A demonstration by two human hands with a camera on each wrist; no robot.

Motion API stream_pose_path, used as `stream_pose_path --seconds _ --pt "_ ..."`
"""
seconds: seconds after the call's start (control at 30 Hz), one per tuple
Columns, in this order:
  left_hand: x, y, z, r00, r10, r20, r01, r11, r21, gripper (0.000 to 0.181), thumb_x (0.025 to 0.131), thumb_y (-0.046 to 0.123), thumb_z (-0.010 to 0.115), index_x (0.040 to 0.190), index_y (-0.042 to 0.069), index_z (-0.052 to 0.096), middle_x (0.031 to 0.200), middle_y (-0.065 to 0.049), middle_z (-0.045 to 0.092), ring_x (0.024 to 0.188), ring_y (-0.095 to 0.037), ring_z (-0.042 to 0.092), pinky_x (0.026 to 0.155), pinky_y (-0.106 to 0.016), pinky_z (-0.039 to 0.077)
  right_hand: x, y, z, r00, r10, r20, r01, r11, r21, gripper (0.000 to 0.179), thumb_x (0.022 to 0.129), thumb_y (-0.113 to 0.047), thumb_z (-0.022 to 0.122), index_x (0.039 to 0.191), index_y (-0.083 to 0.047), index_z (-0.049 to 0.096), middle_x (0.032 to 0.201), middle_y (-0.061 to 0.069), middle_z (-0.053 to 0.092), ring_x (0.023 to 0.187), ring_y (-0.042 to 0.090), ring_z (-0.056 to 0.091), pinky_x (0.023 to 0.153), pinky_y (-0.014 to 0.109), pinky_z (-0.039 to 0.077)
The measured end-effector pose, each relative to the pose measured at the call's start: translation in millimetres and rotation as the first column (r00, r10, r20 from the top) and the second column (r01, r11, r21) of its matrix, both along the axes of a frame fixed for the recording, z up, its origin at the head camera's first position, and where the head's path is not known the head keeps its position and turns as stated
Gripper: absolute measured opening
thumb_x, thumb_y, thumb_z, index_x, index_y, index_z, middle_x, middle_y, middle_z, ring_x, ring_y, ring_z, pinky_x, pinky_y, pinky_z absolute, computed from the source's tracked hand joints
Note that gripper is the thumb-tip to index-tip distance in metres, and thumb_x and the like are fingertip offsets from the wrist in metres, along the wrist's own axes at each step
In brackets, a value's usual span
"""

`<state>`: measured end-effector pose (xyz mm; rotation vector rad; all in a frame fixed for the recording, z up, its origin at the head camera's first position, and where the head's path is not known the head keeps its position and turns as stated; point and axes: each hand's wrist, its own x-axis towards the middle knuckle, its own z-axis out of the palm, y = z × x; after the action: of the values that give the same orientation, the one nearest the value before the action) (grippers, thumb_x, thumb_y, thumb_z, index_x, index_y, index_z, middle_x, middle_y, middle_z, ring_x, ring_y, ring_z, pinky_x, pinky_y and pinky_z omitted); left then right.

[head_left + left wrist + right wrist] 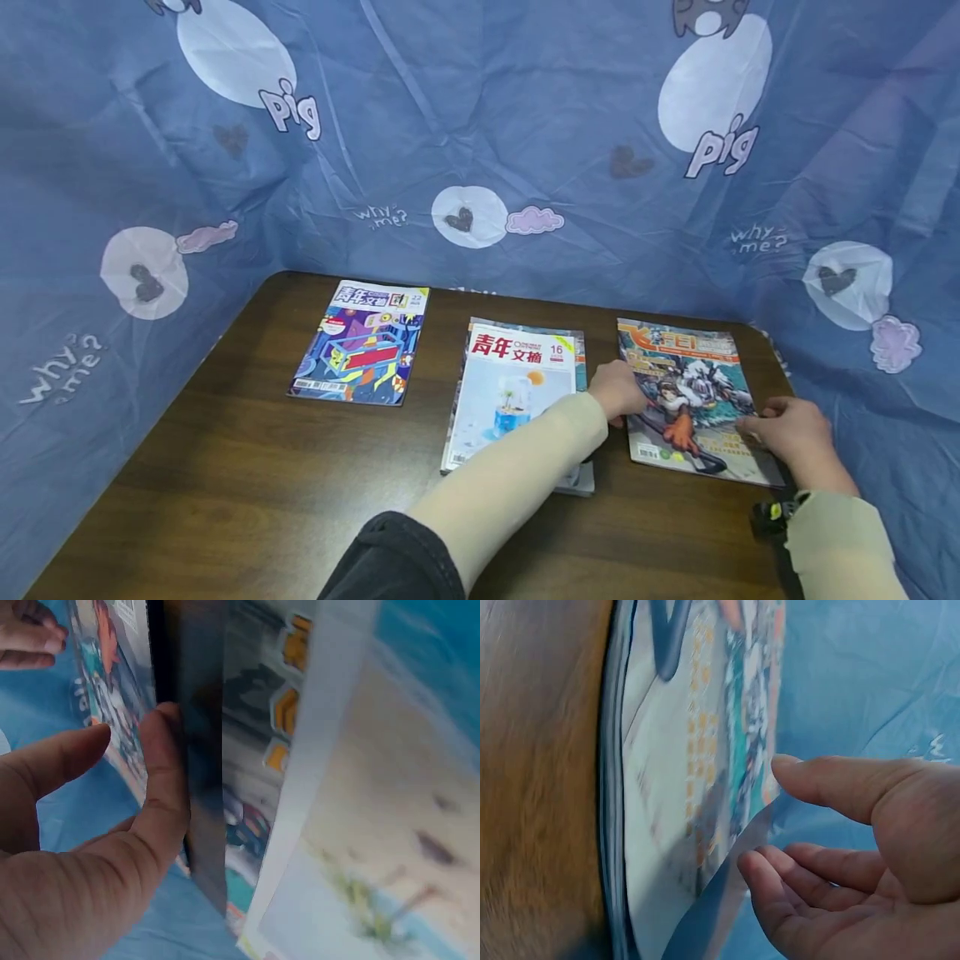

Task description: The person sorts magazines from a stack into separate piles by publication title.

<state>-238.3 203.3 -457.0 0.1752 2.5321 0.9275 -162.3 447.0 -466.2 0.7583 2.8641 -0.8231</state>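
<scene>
On the right of the table lies a magazine with "FEI" (693,392) on its colourful comic-style cover. My left hand (618,390) is at its left edge; in the left wrist view the thumb (82,746) and a finger (161,780) stand apart beside that edge. My right hand (801,435) is at the magazine's right edge, thumb towards the cover. The right wrist view shows its thumb (840,778) spread from its loosely bent fingers (780,900). Contact at either edge is hard to tell.
Left of my left hand is a magazine stack topped by a white cover with red title characters (517,379). A purple-blue magazine (363,346) lies farther left on the brown wooden table (247,483). Blue patterned cloth (585,108) stands behind and at both sides.
</scene>
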Motion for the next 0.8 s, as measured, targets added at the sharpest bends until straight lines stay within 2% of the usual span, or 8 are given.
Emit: stream_pose_path --seconds 0.1,0.17,0.23,0.43,0.6,0.7,0.77,0.8 --pt "4.1 -8.1 3.1 0.996 -0.078 -0.051 0.079 0.997 0.02 0.037 0.087 0.011 0.074 0.058 0.011 0.05 0.065 -0.009 0.063 0.037 -0.015 0.056 0.036 -0.028 0.047 1.4 -8 3.3 0.999 -0.01 -0.039 0.01 1.0 -0.007 0.072 0.091 -0.026 0.074 0.133 0.024 0.044 0.127 0.04 0.053 0.116 0.054 0.05 0.092 0.061 0.046" --pt "6.1 -13.7 5.2 0.992 -0.111 -0.067 0.114 0.992 0.054 0.047 0.088 0.008 0.072 0.052 0.013 0.042 0.051 -0.005 0.054 0.034 -0.015 0.049 0.034 -0.028 0.043 2.2 -15 6.1 0.998 -0.016 -0.064 0.015 1.0 -0.017 0.072 0.092 -0.027 0.073 0.135 0.023 0.045 0.128 0.04 0.053 0.115 0.054 0.052 0.089 0.06 0.048" --pt "7.5 -18.7 7.7 0.989 -0.127 -0.08 0.133 0.989 0.07 0.049 0.088 0.007 0.071 0.05 0.014 0.042 0.043 -0.003 0.049 0.033 -0.014 0.045 0.034 -0.028 0.041 2.8 -23 9.5 0.996 -0.024 -0.084 0.021 0.999 -0.037 0.072 0.093 -0.029 0.072 0.137 0.021 0.044 0.13 0.039 0.053 0.115 0.053 0.053 0.088 0.06 0.049" --pt "9.1 -35.6 18.4 0.973 -0.154 -0.172 0.169 0.983 0.075 0.031 0.085 0.007 0.073 0.061 0.011 0.053 0.057 -0.002 0.052 0.051 -0.016 0.046 0.042 -0.027 0.038 3.6 -48 19.9 0.991 -0.037 -0.132 0.024 0.995 -0.098 0.077 0.097 -0.034 0.069 0.146 0.017 0.037 0.137 0.038 0.05 0.121 0.051 0.052 0.09 0.059 0.049" --pt "9.6 -53.8 25.9 0.965 -0.166 -0.203 0.194 0.972 0.13 0.04 0.087 0.006 0.069 0.056 0.013 0.044 0.047 0.002 0.036 0.039 -0.013 0.03 0.04 -0.026 0.031 5.3 -71 30.9 0.983 -0.03 -0.181 0.008 0.993 -0.12 0.078 0.097 -0.034 0.069 0.148 0.016 0.035 0.138 0.037 0.05 0.124 0.051 0.051 0.093 0.059 0.049" --pt "12.2 -68.0 32.0 0.969 -0.13 -0.21 0.169 0.969 0.179 0.023 0.09 0.009 0.07 0.069 0.006 0.061 0.056 0.0 0.046 0.046 -0.011 0.036 0.047 -0.025 0.036 7.1 -85 34.2 0.973 -0.002 -0.231 -0.022 0.995 -0.101 0.075 0.097 -0.033 0.07 0.146 0.015 0.039 0.135 0.036 0.053 0.121 0.05 0.054 0.092 0.059 0.049" --pt "16.3 -78.4 35.5 0.974 -0.091 -0.21 0.136 0.968 0.211 0.013 0.091 0.013 0.072 0.093 0.0 0.071 0.073 -0.002 0.059 0.057 -0.011 0.048 0.055 -0.025 0.044 7.9 -96 35.0 0.964 0.018 -0.267 -0.043 0.995 -0.088 0.071 0.096 -0.031 0.071 0.144 0.015 0.043 0.132 0.035 0.056 0.118 0.049 0.057 0.091 0.058 0.049" --pt "18.2 -83.8 36.6 0.976 -0.075 -0.204 0.123 0.964 0.235 0.021 0.091 0.014 0.072 0.105 -0.001 0.071 0.081 -0.004 0.063 0.064 -0.012 0.052 0.06 -0.025 0.046 8.0 -101 35.5 0.958 0.029 -0.285 -0.056 0.995 -0.084 0.07 0.096 -0.03 0.072 0.143 0.014 0.045 0.13 0.035 0.057 0.117 0.048 0.058 0.091 0.057 0.049"
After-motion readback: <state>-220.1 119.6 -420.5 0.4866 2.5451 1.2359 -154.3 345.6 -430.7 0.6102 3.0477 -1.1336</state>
